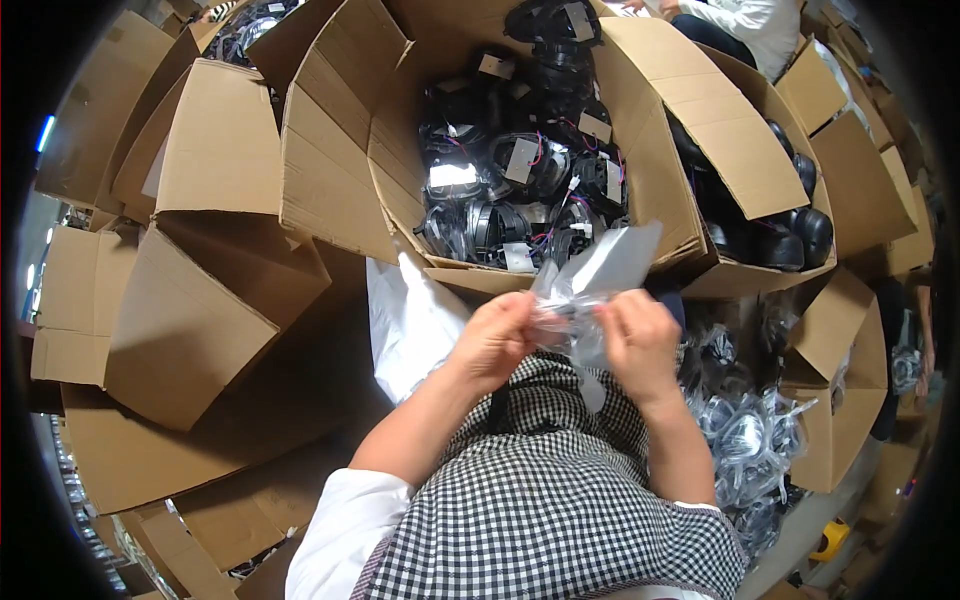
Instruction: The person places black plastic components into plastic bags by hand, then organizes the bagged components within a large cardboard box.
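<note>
In front of my apron, both hands are closed on a thin clear plastic bag [606, 262]. My left hand [497, 337] pinches one side of it between thumb and fingers. Opposite, my right hand [640, 340] grips the other side, slightly blurred by motion. The plastic looks bunched and crumpled between them, with a loose flap standing up toward the carton. Whether anything lies inside the bag I cannot make out. Just beyond my hands, an open cardboard box [400, 165] holds several black parts [520, 160] with thin coloured wires and pale labels.
A white plastic sheet [410, 330] hangs beside my left forearm. Bagged parts [745, 435] are heaped to my right. Another box [720, 120] at the right contains black rounded parts [790, 240]. Open cartons [190, 310] crowd the left. Another person's white sleeve [745, 25] shows at the far right.
</note>
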Motion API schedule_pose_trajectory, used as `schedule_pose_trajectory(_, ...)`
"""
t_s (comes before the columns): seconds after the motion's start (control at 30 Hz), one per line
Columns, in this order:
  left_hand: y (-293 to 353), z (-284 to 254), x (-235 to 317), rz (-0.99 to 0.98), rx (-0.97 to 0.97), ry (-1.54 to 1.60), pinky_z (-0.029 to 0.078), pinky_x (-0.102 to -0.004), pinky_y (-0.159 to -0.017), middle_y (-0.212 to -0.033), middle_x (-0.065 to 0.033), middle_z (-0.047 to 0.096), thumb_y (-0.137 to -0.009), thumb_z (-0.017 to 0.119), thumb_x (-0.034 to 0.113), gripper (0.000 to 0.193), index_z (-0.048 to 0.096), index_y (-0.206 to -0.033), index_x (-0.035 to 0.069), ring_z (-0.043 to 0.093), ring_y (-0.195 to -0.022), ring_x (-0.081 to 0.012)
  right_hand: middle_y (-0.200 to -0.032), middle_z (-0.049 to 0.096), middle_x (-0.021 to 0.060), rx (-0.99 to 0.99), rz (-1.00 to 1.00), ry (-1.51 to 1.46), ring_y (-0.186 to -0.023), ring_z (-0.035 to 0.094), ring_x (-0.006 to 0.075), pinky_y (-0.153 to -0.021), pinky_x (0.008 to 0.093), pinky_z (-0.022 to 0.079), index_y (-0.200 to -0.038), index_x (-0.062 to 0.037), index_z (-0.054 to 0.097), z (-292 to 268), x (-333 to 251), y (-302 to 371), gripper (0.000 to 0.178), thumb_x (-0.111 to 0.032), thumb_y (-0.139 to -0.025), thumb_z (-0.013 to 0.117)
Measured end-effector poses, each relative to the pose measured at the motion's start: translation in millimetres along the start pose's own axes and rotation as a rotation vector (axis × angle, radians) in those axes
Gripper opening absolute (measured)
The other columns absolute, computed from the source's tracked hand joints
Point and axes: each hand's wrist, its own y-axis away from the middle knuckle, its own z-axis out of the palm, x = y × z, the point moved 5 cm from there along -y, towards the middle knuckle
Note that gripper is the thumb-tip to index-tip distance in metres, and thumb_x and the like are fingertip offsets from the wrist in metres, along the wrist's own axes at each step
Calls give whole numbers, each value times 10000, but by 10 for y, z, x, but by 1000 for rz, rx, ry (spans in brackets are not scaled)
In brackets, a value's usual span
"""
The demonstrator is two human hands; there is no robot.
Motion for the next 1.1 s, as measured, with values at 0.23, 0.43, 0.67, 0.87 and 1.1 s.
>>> schedule_pose_trajectory(0.23, 397, -30, 911, 288, -59, -216, 423, -247, -510, -694, 22, 510, -961, 546, 314, 196, 544, -921, 123, 479, -558, -79, -1013, 620, 113, -59, -26, 402, -960, 587, 280, -793, 425, 440, -1172, -8, 569, -449, 367, -28, 492, -248, -761, 697)
schedule_pose_trajectory(0.43, -198, 435, 1153, 536, 150, -2280, 496, -356, -749, -907, -99, 633, -747, 724, 153, 291, 626, -1010, 78, 611, -874, -259, -830, 641, 160, -339, -294, -2, -724, 648, 260, -628, 380, 494, -1000, -53, 662, 10, -120, -584, 283, -110, -723, 674)
schedule_pose_trajectory(0.67, -1378, -166, 880, -8, 495, -2132, 504, -441, -867, -1078, -173, 661, -791, 554, 175, 283, 667, -1040, 107, 638, -1016, -333, -1117, 649, 132, -406, 472, -141, -1037, 610, 286, -870, 385, 496, -1229, -113, 598, 429, 1678, -1124, 400, -315, -884, 586)
schedule_pose_trajectory(0.87, -2068, -908, 350, 130, 756, -1043, 415, -432, -995, -1212, -333, 545, -765, 578, 184, 626, 382, -1305, -62, 530, -1158, -443, -1448, 347, 139, -274, 702, 344, -1291, 342, 435, -1010, 532, 371, -1386, -308, 424, 817, 1612, -940, 549, -410, -871, 586)
schedule_pose_trajectory(1.1, -1662, -1126, 441, 167, 740, -852, 503, -395, -877, -1137, -278, 614, -610, 858, 286, 764, 514, -1147, -135, 623, -1045, -371, -1444, 319, 118, -601, 720, 408, -1307, 277, 482, -947, 638, 388, -1223, -284, 579, 927, 1564, -464, 385, -416, -862, 593)
